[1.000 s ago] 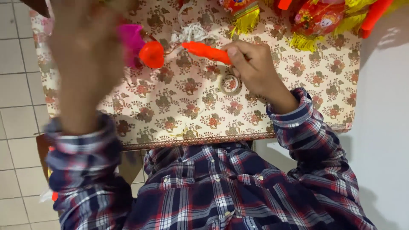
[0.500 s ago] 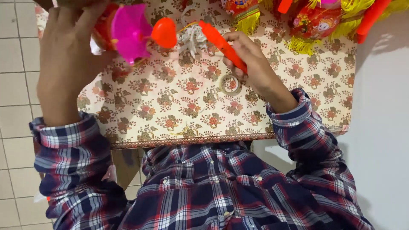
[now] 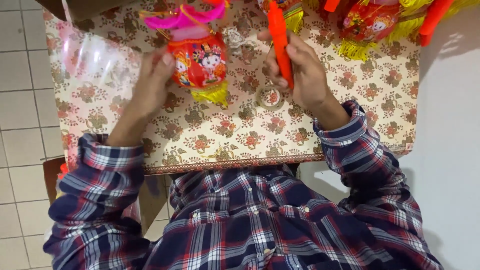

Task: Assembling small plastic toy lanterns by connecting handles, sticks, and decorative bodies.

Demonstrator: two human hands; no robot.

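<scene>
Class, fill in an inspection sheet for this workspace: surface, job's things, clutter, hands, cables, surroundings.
Surface: table under a floral cloth.
Job's things: red lantern with pink top and yellow fringe; orange stick.
Clutter: tape roll on the cloth; more red lanterns along the far edge; clear plastic wrap at the left.
Hands: left hand touches the lantern's side; right hand grips the stick.
Cables: nothing seen.
Surroundings: tiled floor on the left, white wall on the right.
</scene>
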